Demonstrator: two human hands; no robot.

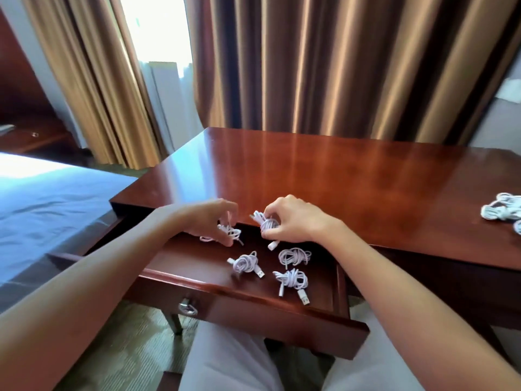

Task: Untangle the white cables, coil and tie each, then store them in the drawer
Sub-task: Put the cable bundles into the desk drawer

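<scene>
While the drawer (253, 300) stands pulled well out from under the polished reddish-brown desk (338, 176), both hands work over its rear half, close to the desk's front edge. Curled fingers of the left hand (208, 218) pinch a loosely tied white cable bundle (225, 235) at the drawer's back left, its loops touching or nearly touching the drawer floor. Just beside it, the right hand (293, 221) clamps thumb and fingers round a tighter coiled cable (267, 224), held above the floor with one plug end dangling below. Three more tied coils lie on the dark floor nearer the front: one at the middle (244, 263), one to its right (294, 256), and one closest to the front wall (291, 280) with a USB plug sticking out. Bare floor is open along the drawer's left side, between the coils and the left wall. A metal ring pull (187, 308) hangs on the glossy front panel. Well apart, at the desk's far right edge, a heap of white cables (503, 211) rests on the top, partly cut off by the frame. Pleated bronze curtains (324, 66) hang behind the desk, and a bed with smooth pale sheets (48, 204) sits near the desk's left end.
</scene>
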